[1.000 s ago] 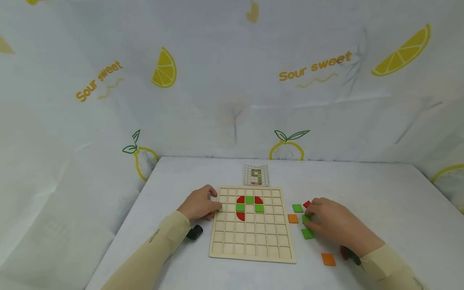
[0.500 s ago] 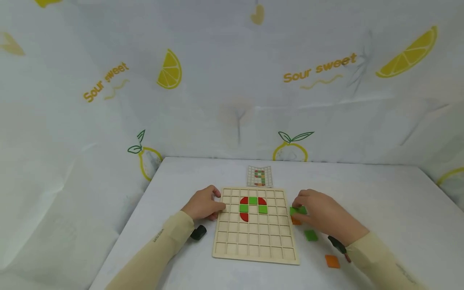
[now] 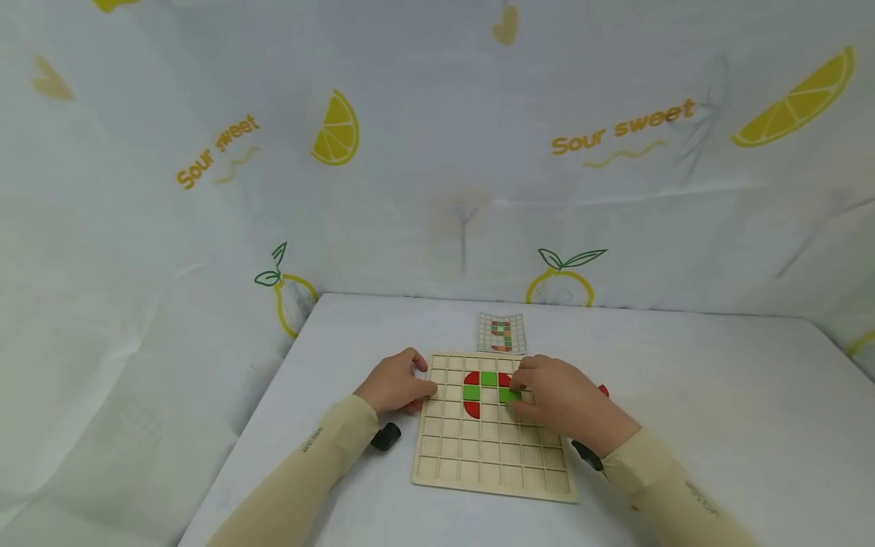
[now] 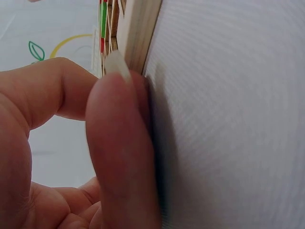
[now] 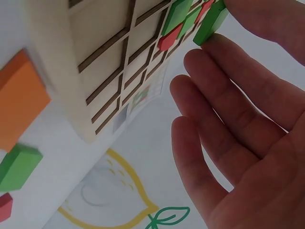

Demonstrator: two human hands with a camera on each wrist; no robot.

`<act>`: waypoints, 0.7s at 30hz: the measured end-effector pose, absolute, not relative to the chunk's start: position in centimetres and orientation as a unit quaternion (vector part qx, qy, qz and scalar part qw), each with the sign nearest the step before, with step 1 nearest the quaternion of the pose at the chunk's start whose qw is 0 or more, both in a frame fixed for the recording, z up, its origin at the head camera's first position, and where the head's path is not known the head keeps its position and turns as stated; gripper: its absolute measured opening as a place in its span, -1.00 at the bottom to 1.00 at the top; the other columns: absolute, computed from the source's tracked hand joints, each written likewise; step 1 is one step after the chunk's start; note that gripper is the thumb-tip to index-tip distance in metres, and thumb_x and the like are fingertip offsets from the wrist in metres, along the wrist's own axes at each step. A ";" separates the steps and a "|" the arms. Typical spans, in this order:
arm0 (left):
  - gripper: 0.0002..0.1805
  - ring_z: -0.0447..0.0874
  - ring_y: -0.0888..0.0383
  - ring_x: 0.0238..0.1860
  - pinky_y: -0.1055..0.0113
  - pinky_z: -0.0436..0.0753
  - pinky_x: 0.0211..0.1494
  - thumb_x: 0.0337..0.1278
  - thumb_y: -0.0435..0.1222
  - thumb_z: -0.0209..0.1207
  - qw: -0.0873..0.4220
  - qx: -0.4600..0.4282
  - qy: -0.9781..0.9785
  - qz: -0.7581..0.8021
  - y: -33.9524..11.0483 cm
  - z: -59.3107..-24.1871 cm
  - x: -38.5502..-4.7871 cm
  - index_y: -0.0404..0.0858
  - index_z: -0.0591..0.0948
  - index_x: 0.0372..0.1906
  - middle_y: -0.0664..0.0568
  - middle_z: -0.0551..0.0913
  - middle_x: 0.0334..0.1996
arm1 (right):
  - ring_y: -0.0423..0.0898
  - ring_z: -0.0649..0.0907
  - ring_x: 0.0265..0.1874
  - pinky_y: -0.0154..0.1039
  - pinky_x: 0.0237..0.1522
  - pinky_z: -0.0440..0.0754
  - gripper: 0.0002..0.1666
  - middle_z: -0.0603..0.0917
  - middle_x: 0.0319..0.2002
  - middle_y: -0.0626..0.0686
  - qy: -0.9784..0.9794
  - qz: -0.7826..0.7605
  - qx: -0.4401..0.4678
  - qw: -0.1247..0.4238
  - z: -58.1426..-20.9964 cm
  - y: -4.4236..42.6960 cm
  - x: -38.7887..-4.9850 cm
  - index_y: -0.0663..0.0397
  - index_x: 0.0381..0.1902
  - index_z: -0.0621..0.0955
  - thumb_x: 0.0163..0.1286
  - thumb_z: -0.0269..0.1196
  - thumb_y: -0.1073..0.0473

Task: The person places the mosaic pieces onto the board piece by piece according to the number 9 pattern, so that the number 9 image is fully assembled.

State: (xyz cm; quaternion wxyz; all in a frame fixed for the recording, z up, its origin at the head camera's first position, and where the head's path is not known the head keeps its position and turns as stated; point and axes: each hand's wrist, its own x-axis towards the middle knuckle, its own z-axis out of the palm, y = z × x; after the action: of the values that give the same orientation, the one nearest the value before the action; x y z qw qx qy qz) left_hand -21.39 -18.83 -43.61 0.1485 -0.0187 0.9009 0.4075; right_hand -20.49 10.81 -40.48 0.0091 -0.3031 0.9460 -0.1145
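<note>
The square grid board [image 3: 472,450] lies on the white table, with red and green pieces set in its upper cells. My left hand [image 3: 395,382] rests at its left edge, the thumb over the rim; in the left wrist view, fingers [image 4: 121,138] touch the side of the board [image 4: 140,33]. Over the board's upper right part is my right hand [image 3: 567,400]. In the right wrist view, my right hand [image 5: 252,109] pinches a green tile [image 5: 210,24] between thumb and index finger, the other fingers loosely bent. From above, the fingers partly hide the pieces there.
A patterned card [image 3: 502,333] lies behind the board. Beside the board, in the right wrist view, are an orange tile [image 5: 21,102], a green tile [image 5: 20,167] and a red piece [image 5: 5,208]. A black object [image 3: 386,437] is by the left wrist.
My right hand has moved left from the loose tiles beside the board to above its upper right cells. The left hand has stayed at the board's edge, and the head view has shifted slightly.
</note>
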 end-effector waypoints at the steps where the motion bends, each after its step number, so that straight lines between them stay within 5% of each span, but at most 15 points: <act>1: -0.57 0.64 0.18 -0.57 0.32 0.59 -0.30 0.25 -0.15 0.38 0.149 -0.019 0.900 0.409 -18.8 -43.7 -21.4 -0.18 0.54 0.12 0.04 0.71 -0.55 | -0.18 0.66 -0.16 -0.12 0.02 0.73 -0.83 0.70 -0.23 -0.18 0.946 -0.115 -0.304 0.009 -40.5 10.5 -20.5 -0.06 -0.20 0.82 0.32 0.55 0.05; 10: -0.58 0.65 0.17 -0.58 0.33 0.61 -0.34 0.26 -0.15 0.39 0.147 -0.018 0.898 0.414 -18.8 -43.7 -21.4 -0.18 0.54 0.12 0.02 0.71 -0.55 | -0.23 0.57 -0.33 -0.15 -0.09 0.68 -0.83 0.64 -0.31 -0.20 0.935 -0.087 -0.344 -0.008 -41.3 8.5 -20.4 -0.11 -0.26 0.80 0.32 0.56 0.00; 21: -0.58 0.66 0.17 -0.58 0.34 0.60 -0.33 0.27 -0.16 0.40 0.146 -0.018 0.900 0.411 -18.8 -43.7 -21.3 -0.19 0.54 0.11 0.02 0.72 -0.55 | -0.14 0.66 -0.23 -0.09 -0.02 0.70 -0.80 0.70 -0.29 -0.15 0.927 -0.063 -0.368 -0.035 -41.7 7.7 -20.0 -0.07 -0.24 0.82 0.30 0.58 -0.01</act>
State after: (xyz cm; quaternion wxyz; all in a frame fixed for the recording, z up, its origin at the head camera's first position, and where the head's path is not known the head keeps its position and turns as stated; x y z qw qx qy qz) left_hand -21.32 -18.84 -43.73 0.1456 -0.0177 0.8999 0.4106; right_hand -20.03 7.68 -41.74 -0.0355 -0.3679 0.9270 -0.0631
